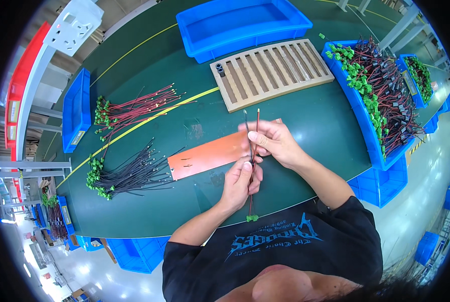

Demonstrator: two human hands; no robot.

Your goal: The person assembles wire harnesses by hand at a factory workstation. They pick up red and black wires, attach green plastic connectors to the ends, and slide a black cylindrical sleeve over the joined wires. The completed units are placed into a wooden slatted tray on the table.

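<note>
Holding a red and a black wire pair [252, 146] upright above the bench [295, 121], the left hand [240, 181] and right hand [272, 141] are both pinched on it; a slackened grip could let the thin wires slip apart, judging by the loose tips.

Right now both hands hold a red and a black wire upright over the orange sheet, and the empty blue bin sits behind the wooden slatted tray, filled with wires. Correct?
Not quite. The head view shows the blue bin behind the wooden slatted tray empty. The rest holds: left hand and right hand hold the red and black wires over the orange sheet.
</note>
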